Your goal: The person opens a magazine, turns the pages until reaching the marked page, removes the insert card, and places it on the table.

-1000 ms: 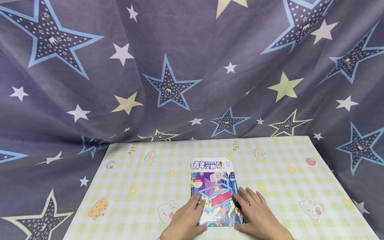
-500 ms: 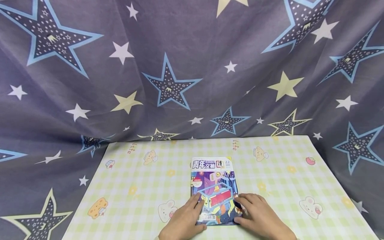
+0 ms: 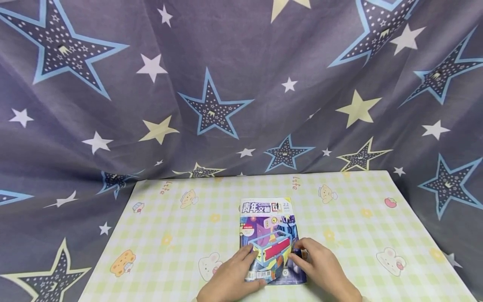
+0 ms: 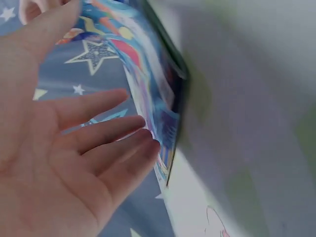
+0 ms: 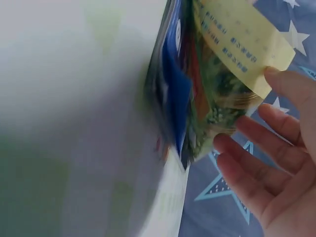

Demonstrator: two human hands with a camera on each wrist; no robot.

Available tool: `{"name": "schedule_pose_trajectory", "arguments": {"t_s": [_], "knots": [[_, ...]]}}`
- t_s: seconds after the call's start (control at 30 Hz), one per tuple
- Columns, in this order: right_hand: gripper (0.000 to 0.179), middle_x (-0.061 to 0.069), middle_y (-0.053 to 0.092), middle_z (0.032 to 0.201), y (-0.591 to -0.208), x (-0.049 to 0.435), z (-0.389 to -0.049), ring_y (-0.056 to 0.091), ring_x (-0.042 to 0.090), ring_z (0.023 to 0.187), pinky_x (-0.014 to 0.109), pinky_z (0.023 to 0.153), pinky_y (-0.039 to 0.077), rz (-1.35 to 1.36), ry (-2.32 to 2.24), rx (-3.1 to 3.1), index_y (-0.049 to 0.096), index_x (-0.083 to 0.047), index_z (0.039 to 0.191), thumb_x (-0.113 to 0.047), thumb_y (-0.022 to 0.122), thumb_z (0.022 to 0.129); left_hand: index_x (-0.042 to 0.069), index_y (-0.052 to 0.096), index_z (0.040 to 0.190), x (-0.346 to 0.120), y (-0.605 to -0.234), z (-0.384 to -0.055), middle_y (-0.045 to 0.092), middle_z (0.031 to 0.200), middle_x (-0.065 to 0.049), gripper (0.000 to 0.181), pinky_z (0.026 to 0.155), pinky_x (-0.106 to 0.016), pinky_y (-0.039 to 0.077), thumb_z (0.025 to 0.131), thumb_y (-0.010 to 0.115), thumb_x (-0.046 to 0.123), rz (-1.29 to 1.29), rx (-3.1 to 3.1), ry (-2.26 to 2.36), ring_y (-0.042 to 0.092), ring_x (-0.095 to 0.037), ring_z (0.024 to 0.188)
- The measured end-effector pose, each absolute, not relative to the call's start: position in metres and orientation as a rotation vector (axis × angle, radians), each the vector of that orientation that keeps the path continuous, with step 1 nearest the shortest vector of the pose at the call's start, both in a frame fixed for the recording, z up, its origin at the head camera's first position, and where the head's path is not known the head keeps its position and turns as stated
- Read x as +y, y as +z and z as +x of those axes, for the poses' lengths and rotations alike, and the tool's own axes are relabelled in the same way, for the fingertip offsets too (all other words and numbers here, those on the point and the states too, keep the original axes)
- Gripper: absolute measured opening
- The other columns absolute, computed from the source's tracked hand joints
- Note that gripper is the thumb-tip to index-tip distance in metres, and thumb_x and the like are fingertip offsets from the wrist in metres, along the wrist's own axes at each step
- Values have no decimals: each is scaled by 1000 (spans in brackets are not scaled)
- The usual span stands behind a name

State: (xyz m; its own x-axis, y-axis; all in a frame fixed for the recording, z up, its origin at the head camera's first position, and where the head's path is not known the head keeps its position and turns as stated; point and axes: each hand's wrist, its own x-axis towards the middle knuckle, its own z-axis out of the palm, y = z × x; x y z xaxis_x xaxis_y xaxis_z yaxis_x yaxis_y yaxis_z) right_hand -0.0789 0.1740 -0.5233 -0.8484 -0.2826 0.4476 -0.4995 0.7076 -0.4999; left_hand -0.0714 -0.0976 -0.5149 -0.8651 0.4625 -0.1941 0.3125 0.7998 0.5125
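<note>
A magazine (image 3: 260, 228) with a purple and blue cover and a white title strip lies on the table, its lower right corner lifted and curled leftward. My right hand (image 3: 322, 266) pinches the lifted cover, thumb and index finger at its edge. In the right wrist view, the cover's yellow inner flap (image 5: 242, 44) sits at the thumb, above a green picture; pages fan apart below. My left hand (image 3: 232, 274) rests along the magazine's lower left edge. Its fingers look straight in the left wrist view, with fingertips right at the magazine edge (image 4: 170, 118).
A checkered tablecloth (image 3: 170, 260) printed with cartoon animals covers the table. Behind it hangs a dark curtain (image 3: 241, 50) with stars, which also runs down both sides of the table.
My right hand has come in from the right edge and taken the lower right corner of the cover, which now curls up and left. My left hand stays almost in place.
</note>
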Motion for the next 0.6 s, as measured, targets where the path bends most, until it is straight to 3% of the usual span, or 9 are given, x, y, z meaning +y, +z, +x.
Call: {"name": "schedule_pose_trajectory", "arguments": {"t_s": [0.13,0.23,0.37,0.6], "knots": [[20,-6,70,109,-519,164,-81,67,11,90,28,77,58,719,911,-2541,70,-16,104,-22,80,88,6,53,143,-95,-511,-77,55,142,-12,78,99,-48,51,92,59,65,504,2596,1067,56,-31,125],[24,0,66,127,-516,155,-83,64,21,116,43,92,55,792,926,-2545,71,-16,114,-19,76,91,4,57,139,-93,-511,-81,64,129,-13,64,89,-35,57,96,63,51,405,2427,1434,66,-24,110],[30,2,61,137,-513,147,-84,60,21,121,44,94,54,890,952,-2533,69,-14,123,-15,74,93,0,62,132,-92,-511,-84,71,112,-13,48,76,-30,60,96,69,32,236,2139,1832,73,-23,92],[31,2,59,139,-512,138,-85,58,20,124,43,96,53,989,961,-2495,69,-16,123,-14,73,93,-8,65,122,-95,-512,-87,73,100,-17,35,73,-33,61,95,71,13,104,1965,2073,73,-25,86]]}}
